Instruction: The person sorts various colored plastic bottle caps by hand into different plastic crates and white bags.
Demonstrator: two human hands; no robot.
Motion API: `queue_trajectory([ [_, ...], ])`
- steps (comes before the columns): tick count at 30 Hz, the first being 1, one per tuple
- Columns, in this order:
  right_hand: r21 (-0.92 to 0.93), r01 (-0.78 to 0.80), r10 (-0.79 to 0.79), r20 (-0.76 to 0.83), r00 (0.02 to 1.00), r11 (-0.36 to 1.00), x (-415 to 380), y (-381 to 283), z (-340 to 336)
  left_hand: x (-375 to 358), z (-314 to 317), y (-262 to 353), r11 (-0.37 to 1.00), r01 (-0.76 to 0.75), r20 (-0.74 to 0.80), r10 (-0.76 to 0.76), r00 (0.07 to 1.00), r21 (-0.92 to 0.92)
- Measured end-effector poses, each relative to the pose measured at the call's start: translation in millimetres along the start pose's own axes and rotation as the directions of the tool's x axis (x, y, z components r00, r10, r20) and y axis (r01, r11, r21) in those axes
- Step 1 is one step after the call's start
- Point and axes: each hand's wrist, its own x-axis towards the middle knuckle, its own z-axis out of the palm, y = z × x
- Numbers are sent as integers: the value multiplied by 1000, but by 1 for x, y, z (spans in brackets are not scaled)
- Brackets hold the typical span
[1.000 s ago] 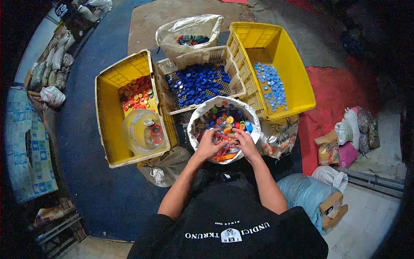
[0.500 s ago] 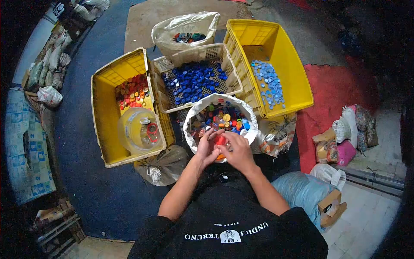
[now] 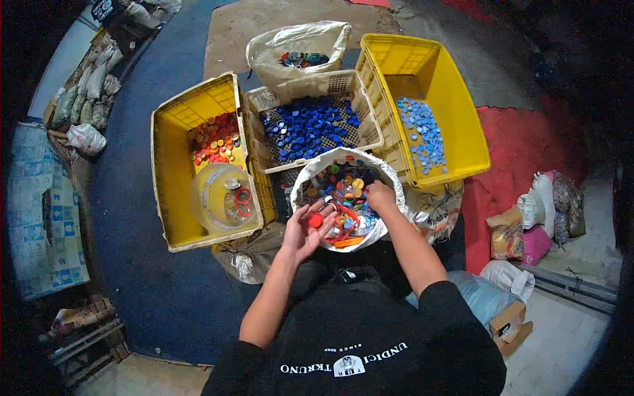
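Observation:
My left hand [image 3: 308,228] is palm up at the front left rim of the white sack [image 3: 299,187], with a red cap [image 3: 316,220] lying on its palm and fingers. Inside the sack are mixed colourful caps [image 3: 357,184]. My right hand [image 3: 380,197] reaches into the sack's right side, its fingers curled; what they hold, if anything, is hidden. Behind the sack, a white crate [image 3: 264,165] holds dark blue caps [image 3: 310,129].
The left yellow bin [image 3: 170,218] contains red and orange caps and a clear plastic container [image 3: 221,197]. Light blue caps [image 3: 422,134] lie in the right yellow bin [image 3: 462,119]. Behind the crate stands another white sack [image 3: 261,56]. Several bags line the right side.
My hands have moved apart. The red cap now rests in my open left hand, while my right hand has gone right and into the sack. The whole view has shifted slightly.

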Motion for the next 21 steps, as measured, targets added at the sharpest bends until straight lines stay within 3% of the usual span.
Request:
queue_trajectory([
  [2, -81, -85, 88, 36, 995, 993, 10, 1, 5, 0, -1, 1, 999, -6, 24, 7, 1000, -50],
  [4, -56, -35, 35, 8, 999, 998, -4, -8, -13, 0, -3, 0, 999, -31, 25, 32, 999, -44],
  [6, 17, -9, 11, -129, 992, 1000, -18, -15, -28, -1, -6, -4, 995, -46, 7, 47, 999, -85],
  [7, 101, 92, -65, -248, 967, 991, -32, -21, -37, -1, -9, -7, 995, -48, 15, 49, 999, -88],
  [8, 99, 106, -80, -241, 967, 989, -46, -29, -46, -2, -12, -11, 993, -61, 9, 62, 998, -97],
  [10, 505, 267, -142, -272, 952, 821, -70, -50, -70, 2, -11, -15, 995, -32, 8, 33, 999, -90],
  [12, 839, 25, -39, -5, 999, 544, -101, -76, -100, 5, -9, -25, 996, -39, 10, 40, 999, -84],
  [13, 942, 44, -115, -5, 993, 334, -105, -82, -99, 6, -8, -29, 996, -41, 10, 42, 999, -74],
  [15, 942, 73, -183, -12, 983, 328, -111, -89, -98, 10, -5, -31, 996, -59, 18, 61, 998, -64],
  [16, 938, 101, -226, -25, 974, 331, -111, -92, -97, 9, -3, -30, 1000, 8, 66, -8, 998, 0],
  [18, 923, 152, -212, -78, 974, 355, -109, -98, -99, 14, -6, -32, 999, 33, 19, -33, 999, -2],
  [19, 869, 138, -232, -28, 972, 475, -106, -98, -102, 12, -3, -35, 993, -57, -63, 64, 996, 104],
  [20, 800, 120, -241, 32, 970, 588, -104, -98, -99, 12, -9, -36, 989, -82, -47, 88, 995, 120],
  [21, 774, 175, -300, 20, 954, 609, -99, -96, -90, 11, -14, -37, 988, -102, -49, 108, 993, 112],
])
